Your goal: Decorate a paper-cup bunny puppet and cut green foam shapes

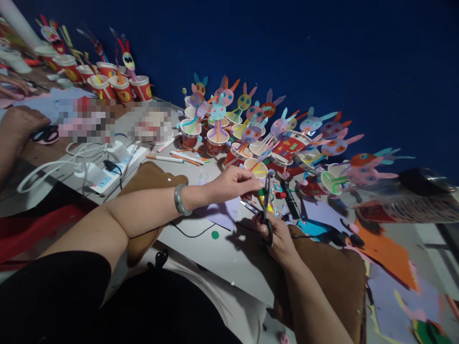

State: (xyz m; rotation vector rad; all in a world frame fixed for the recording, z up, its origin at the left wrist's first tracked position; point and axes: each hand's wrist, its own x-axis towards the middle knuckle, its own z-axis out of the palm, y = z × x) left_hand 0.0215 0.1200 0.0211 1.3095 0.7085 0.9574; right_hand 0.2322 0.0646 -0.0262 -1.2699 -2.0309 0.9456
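My left hand [233,185], with a bangle on its wrist, pinches a small green piece of paper [261,192]. My right hand [276,239] grips dark-handled scissors [267,217], their blades pointing up beside the green piece. Whether the blades touch the paper I cannot tell. A small green paper disc [215,235] lies on the white table [211,258] nearer to me. Under my left hand is a sheet of purple paper [224,215]. Just beyond my right hand lies a black marker [290,200].
Paper cups with rabbit-faced figures [218,138] crowd the back. More red cups [122,88] stand at the far left. A power strip [122,172] with white cables lies left, near another person's hand [21,124]. Orange paper [385,248] and a brown cushion [326,272] are at right.
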